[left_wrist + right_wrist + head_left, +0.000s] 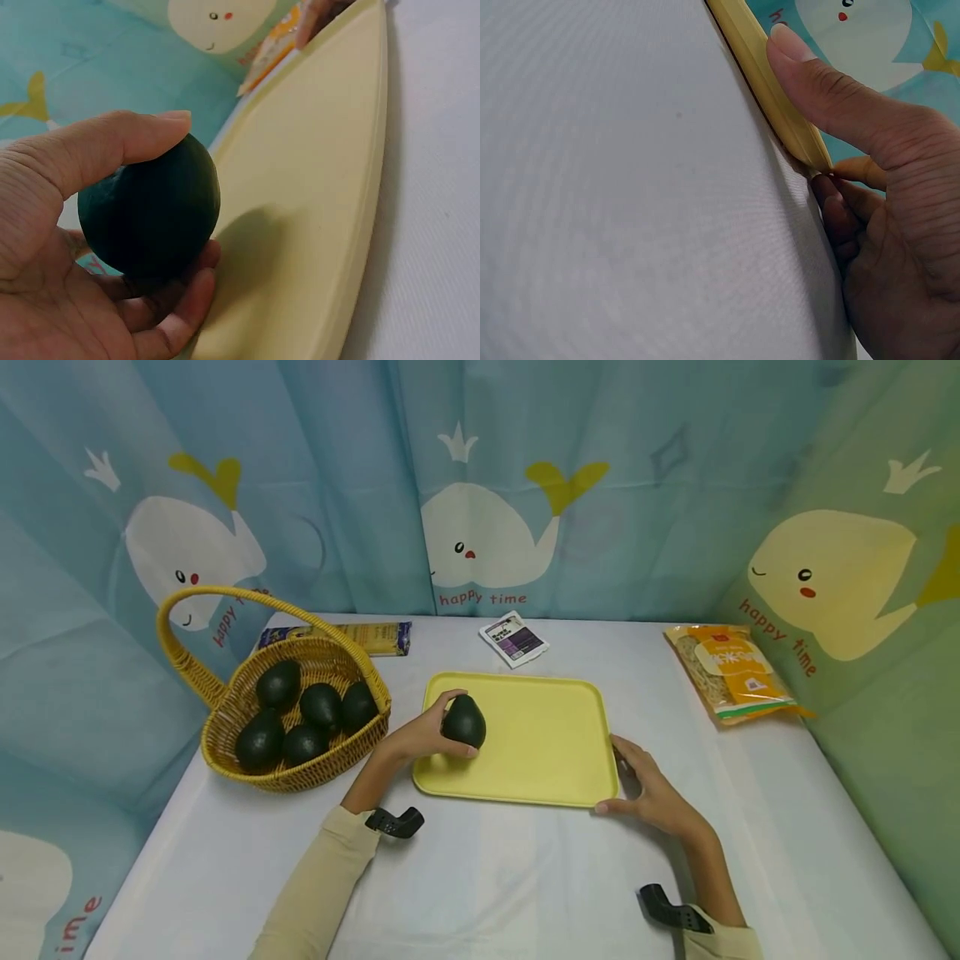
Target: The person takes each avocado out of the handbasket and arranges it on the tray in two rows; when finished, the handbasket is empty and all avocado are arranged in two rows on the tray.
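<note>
My left hand (429,732) grips a dark green avocado (464,722) over the left part of a yellow tray (540,743). In the left wrist view, the thumb lies across the top of the avocado (154,214) and the fingers curl beneath it; its shadow falls on the tray (315,172). At the tray's near right corner, my right hand (654,793) holds the rim, thumb at the front edge and fingers along the right side. The right wrist view has the thumb against the tray's rim (780,97) and curled fingers (844,214) at the corner.
Left of the tray stands a wicker basket (300,781) with a tall handle, holding several avocados (260,741). Behind it lies a long yellow and blue packet (382,638). A small white and purple packet (514,639) lies behind the tray, an orange bag (735,672) at back right.
</note>
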A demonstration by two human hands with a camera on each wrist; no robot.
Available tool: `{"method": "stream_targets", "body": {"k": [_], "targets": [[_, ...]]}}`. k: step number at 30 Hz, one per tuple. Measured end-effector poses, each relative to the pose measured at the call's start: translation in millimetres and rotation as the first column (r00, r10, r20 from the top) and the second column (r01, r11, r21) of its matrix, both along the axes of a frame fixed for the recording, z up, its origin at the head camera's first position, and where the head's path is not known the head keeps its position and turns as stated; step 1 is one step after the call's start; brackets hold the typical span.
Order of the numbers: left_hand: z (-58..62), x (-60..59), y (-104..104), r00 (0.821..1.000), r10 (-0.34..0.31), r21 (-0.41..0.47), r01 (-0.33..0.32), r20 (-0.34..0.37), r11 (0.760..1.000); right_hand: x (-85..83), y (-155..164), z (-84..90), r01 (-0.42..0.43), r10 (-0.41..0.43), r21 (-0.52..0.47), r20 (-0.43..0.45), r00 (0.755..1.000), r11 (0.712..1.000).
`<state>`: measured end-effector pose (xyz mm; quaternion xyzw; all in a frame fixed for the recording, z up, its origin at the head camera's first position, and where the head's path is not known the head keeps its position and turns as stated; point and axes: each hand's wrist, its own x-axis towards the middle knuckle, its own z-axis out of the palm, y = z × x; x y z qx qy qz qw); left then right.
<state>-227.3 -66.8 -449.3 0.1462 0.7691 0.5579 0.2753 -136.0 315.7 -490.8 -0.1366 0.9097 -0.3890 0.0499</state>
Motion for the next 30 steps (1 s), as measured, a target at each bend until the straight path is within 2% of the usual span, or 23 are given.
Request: {"method": "stream_targets", "body": {"k": [7, 15, 30], "targets": [[-2.1, -10.5, 19, 1.0, -0.009, -0.034, 0.009, -0.007, 0.999, -0.2, -1, 0.6, 0.0, 0.0, 0.017, -0.02, 1.0, 1.0], [-8.9, -26.6, 46, 0.994, -0.085, -0.033, 0.083, -0.068, 0.996, -0.8, 0, -0.8, 0.002, -0.002, 0.01, 0.001, 1.0, 1.0], [-18.1, -50.2, 103, 0.986, -0.108, -0.04, 0.104, -0.123, 0.994, 0.6, 0, -2.8, -0.004, 0.004, 0.001, -0.01, 1.0, 1.0]]}}
